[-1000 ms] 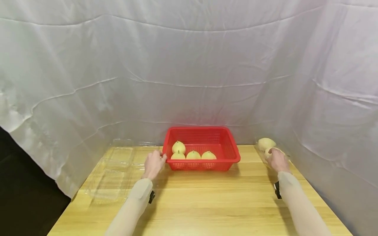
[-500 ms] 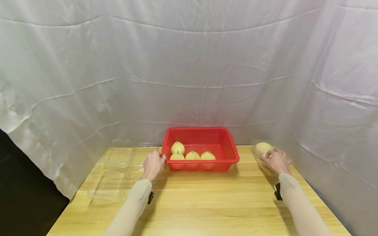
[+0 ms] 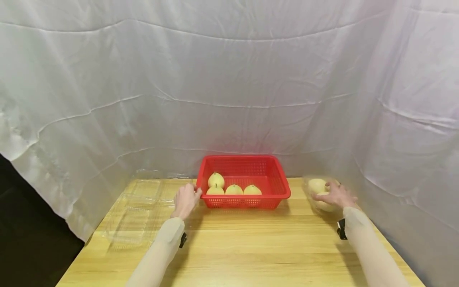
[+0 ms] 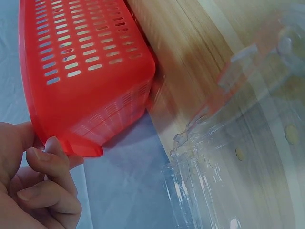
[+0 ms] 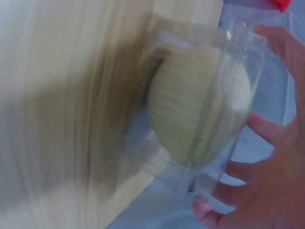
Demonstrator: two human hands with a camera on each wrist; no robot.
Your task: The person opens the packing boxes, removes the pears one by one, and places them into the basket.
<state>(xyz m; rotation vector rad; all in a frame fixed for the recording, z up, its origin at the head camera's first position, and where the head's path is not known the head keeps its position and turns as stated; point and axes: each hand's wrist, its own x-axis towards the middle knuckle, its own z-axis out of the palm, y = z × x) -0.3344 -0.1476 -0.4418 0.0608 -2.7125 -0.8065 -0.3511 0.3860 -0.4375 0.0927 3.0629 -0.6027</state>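
Observation:
My left hand (image 3: 186,201) pinches the left rim of a red plastic basket (image 3: 244,202) between thumb and fingers. The left wrist view shows these fingers (image 4: 52,169) curled at the basket's corner lip. Several pale yellow pears (image 3: 234,189) lie inside, mostly along its near and left sides. At the far right, my right hand (image 3: 340,195) grips a clear plastic box (image 5: 177,183), thumb on one side and fingers on the other. Two pears sit in that box; one pear (image 5: 190,105) fills the right wrist view, slightly blurred, behind the clear wall.
Several clear plastic boxes (image 3: 130,227) lie on the left of the wooden table (image 3: 244,247), overlapping one another. Close by the basket, box edges (image 4: 209,152) appear in the left wrist view. A grey-white curtain (image 3: 229,79) surrounds the table at the back and sides.
My right hand has shifted from on top of the near pear to the box's right side. The box with its two pears has moved left and nearer. My left hand stays on the basket.

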